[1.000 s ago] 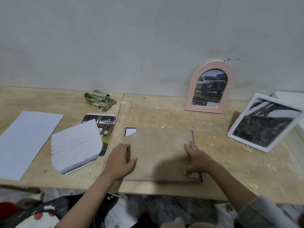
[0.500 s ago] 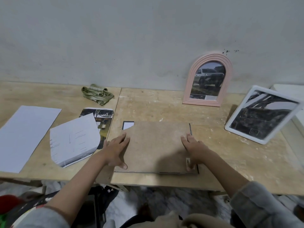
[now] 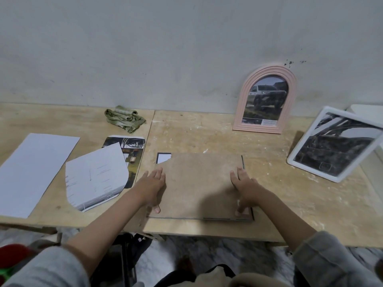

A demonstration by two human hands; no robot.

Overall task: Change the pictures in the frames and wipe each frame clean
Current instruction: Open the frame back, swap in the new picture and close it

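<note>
A thin black frame lies face down near the table's front edge, its brown backing board (image 3: 199, 183) covering it. A white corner of paper (image 3: 162, 158) shows at the board's broken far-left corner. My left hand (image 3: 152, 187) lies flat along the board's left edge, thumb on its near-left corner. My right hand (image 3: 244, 187) presses on the board's right side, fingertips on a small tab at the near-right corner. A green rag (image 3: 124, 118) is crumpled by the wall.
A pink arched frame (image 3: 266, 98) with a car picture leans on the wall. A white rectangular frame (image 3: 335, 143) stands tilted at the right. Left of the board lie a cut print (image 3: 94, 175), a dark picture (image 3: 130, 148) under it and a white sheet (image 3: 35, 170).
My left hand slid from on top of the board's near-left part to its left edge, fingers now stretched out. My right hand stayed on the right side, its fingertips now at the near-right tab.
</note>
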